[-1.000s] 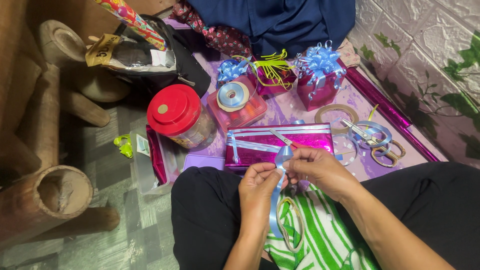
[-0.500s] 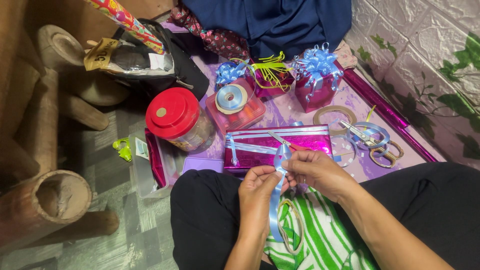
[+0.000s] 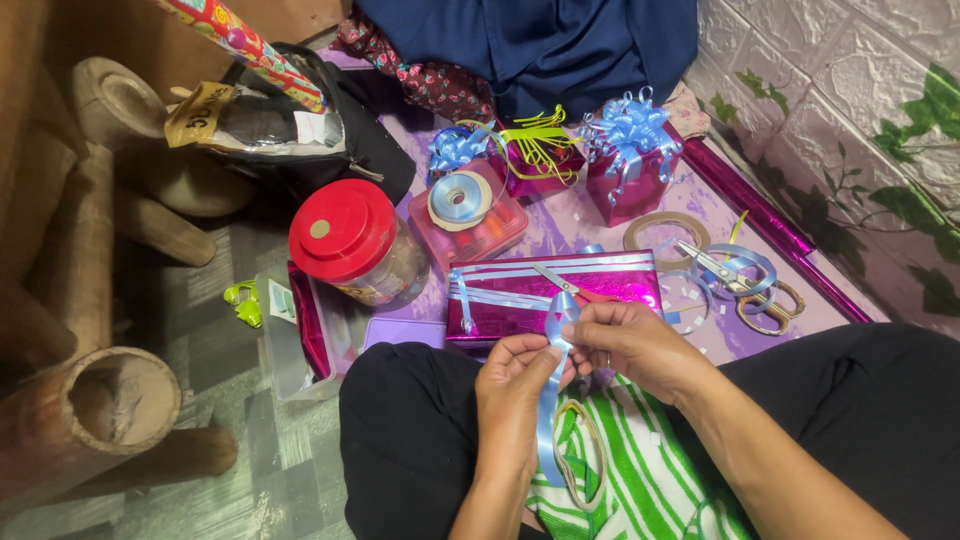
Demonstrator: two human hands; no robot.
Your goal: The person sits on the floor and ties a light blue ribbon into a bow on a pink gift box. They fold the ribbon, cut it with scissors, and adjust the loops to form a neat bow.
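Blue ribbon (image 3: pixel 549 400) hanging lengthwise from left hand (image 3: pixel 512 385), loop uppermost.

A long magenta foil-wrapped box (image 3: pixel 550 295) banded with pale blue ribbon lies at centre. At 12 o'clock from it stand two smaller magenta gift boxes, one with a blue bow (image 3: pixel 625 170), one with yellow-green ribbon (image 3: pixel 540 160). At 10 o'clock, a yellow label (image 3: pixel 195 110) hangs on a black bag (image 3: pixel 350 120).
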